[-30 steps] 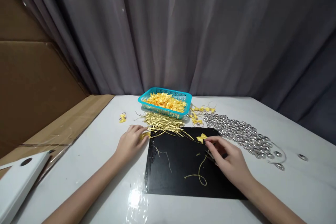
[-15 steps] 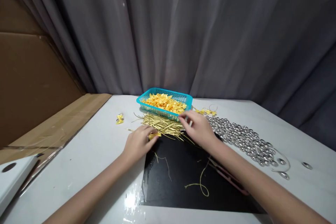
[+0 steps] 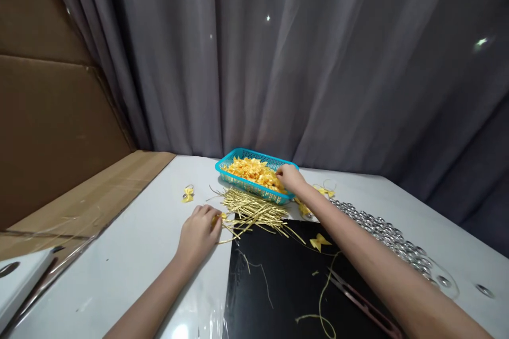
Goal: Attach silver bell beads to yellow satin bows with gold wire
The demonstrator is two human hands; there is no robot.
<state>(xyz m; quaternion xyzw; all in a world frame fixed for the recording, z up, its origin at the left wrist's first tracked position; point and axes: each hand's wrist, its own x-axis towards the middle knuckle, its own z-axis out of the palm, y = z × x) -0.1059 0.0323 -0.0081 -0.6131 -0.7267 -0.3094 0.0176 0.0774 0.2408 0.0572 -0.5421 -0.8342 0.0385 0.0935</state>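
Note:
My left hand (image 3: 200, 230) is closed around a yellow ribbon bow (image 3: 219, 217), only part of which shows between thumb and fingers. Beside it lies a loose pile of gold twist ties (image 3: 254, 207). My right hand (image 3: 290, 177) reaches over the right end of a turquoise basket (image 3: 234, 176), its fingers pinched together against the heaped yellow bows (image 3: 254, 169). Whether a bow is between those fingertips is hidden. Another yellow bow (image 3: 319, 242) with a gold tie rests on the black mat (image 3: 274, 275), below my right forearm.
Many silver oval beads (image 3: 393, 235) spread along the right side. Pink-handled scissors (image 3: 363, 304) lie on the mat near loose gold string (image 3: 321, 302). One beaded bow (image 3: 188, 194) sits at left; more (image 3: 325, 190) lie right of the basket. Cardboard (image 3: 99, 190) borders the left.
My right hand has moved from above the gold ties to the bows in the basket. My left hand still holds its bow. The view has tilted upward, and the bow on the mat now shows.

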